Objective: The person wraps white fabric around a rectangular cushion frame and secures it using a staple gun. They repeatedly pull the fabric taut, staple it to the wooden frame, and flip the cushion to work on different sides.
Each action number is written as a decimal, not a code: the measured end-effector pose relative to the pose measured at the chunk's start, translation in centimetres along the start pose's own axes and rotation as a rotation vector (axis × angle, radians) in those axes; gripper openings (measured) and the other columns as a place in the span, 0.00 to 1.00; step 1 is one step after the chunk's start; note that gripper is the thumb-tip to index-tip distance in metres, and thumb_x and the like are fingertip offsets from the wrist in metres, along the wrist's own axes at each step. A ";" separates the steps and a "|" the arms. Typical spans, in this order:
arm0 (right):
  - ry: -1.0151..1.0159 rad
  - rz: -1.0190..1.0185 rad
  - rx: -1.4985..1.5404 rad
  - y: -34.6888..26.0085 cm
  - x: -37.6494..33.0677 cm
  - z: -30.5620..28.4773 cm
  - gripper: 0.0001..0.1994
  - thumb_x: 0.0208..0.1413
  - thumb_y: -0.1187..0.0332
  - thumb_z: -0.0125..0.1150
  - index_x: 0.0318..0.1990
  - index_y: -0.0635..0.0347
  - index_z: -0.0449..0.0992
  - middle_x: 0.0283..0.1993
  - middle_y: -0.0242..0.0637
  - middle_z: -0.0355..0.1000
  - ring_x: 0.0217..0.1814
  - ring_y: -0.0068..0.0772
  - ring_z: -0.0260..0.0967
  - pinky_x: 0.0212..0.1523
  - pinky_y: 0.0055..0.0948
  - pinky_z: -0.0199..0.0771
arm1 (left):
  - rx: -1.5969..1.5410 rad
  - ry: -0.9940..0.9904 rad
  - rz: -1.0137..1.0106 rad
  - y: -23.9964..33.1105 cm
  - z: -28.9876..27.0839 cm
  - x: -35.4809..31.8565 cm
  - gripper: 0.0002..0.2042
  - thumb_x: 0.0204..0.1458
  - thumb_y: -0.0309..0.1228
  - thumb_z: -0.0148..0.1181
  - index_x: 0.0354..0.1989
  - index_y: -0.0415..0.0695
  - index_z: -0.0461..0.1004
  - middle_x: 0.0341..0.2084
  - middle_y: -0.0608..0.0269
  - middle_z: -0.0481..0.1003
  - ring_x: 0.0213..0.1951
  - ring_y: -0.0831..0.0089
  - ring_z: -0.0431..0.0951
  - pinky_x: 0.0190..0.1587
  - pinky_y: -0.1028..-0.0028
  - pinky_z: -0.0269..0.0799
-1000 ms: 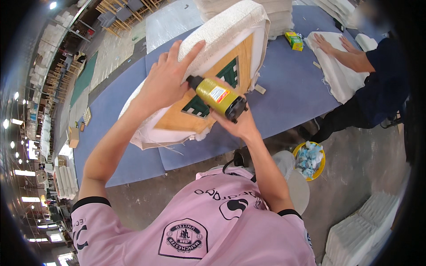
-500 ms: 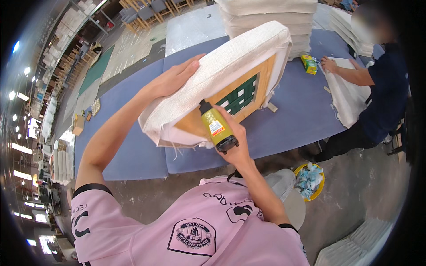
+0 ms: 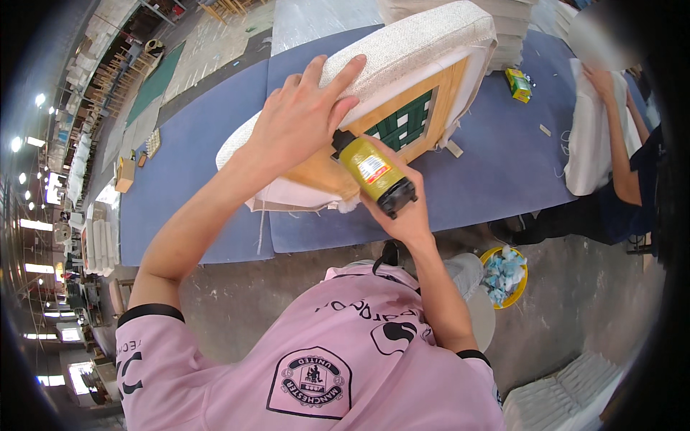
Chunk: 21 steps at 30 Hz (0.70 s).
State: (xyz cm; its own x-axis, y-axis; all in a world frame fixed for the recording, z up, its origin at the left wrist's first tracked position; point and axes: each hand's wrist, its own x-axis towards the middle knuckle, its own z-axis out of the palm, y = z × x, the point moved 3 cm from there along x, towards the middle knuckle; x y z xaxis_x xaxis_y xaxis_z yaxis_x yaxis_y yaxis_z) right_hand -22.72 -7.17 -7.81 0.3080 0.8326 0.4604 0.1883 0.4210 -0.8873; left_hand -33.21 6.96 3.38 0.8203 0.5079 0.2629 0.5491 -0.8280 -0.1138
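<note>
Over the near side of the blue table, our seat cushion stands tilted, its wooden underside facing us, and at its six o'clock we have the power tool, whose white label bears small print and a red strip. The tool is a blocky yellow-green body with a black nose and black end cap. Coarse off-white weave wraps the cushion's rounded side, with smooth white lining inside it, frayed threads below, and a pale wooden frame around dark green webbing with white squares showing through. Our right hand is closed about the tool, its nose aimed between ten and eleven. At nine o'clock our left hand lies across the cushion's side, wrist bent, fingers spread, thumb just beside the nose; we cannot tell whether it pinches the cloth. Farther out, a green-and-yellow box sits toward three o'clock, beyond it a co-worker's hand on a white piece, and at five o'clock a round yellow bucket full of blue and white scraps. Dark lettering and a shield crest mark our pink shirt.
</note>
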 end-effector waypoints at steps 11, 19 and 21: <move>0.106 0.080 0.151 -0.8 0.7 -1.2 0.35 0.48 0.79 0.66 0.68 0.63 0.68 0.57 0.46 0.79 0.56 0.31 0.77 0.61 0.30 0.71 | -0.071 -0.078 0.086 0.2 -0.8 -0.2 0.40 0.59 0.28 0.62 0.78 0.67 0.51 0.70 0.42 0.58 0.62 0.42 0.69 0.64 0.53 0.69; 0.094 -0.013 0.101 0.0 0.4 -0.5 0.38 0.44 0.81 0.68 0.69 0.61 0.68 0.59 0.46 0.78 0.60 0.39 0.77 0.62 0.30 0.71 | -0.089 -0.111 0.054 0.6 -1.0 -0.2 0.48 0.50 0.22 0.67 0.78 0.67 0.50 0.71 0.43 0.56 0.64 0.41 0.68 0.65 0.52 0.68; 0.060 -0.127 0.090 0.1 0.3 -0.4 0.39 0.42 0.82 0.68 0.69 0.62 0.68 0.60 0.48 0.77 0.61 0.40 0.77 0.61 0.30 0.71 | -0.064 -0.110 0.060 0.6 -1.1 0.0 0.50 0.48 0.21 0.68 0.78 0.67 0.49 0.70 0.41 0.57 0.61 0.41 0.69 0.62 0.52 0.70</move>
State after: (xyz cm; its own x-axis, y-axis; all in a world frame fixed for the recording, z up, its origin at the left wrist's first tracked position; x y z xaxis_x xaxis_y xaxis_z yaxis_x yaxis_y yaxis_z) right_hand -22.22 -7.03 -7.77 0.3429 0.7485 0.5677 0.1463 0.5544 -0.8193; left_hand -33.06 6.19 4.33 0.8661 0.4768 0.1502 0.4898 -0.8695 -0.0638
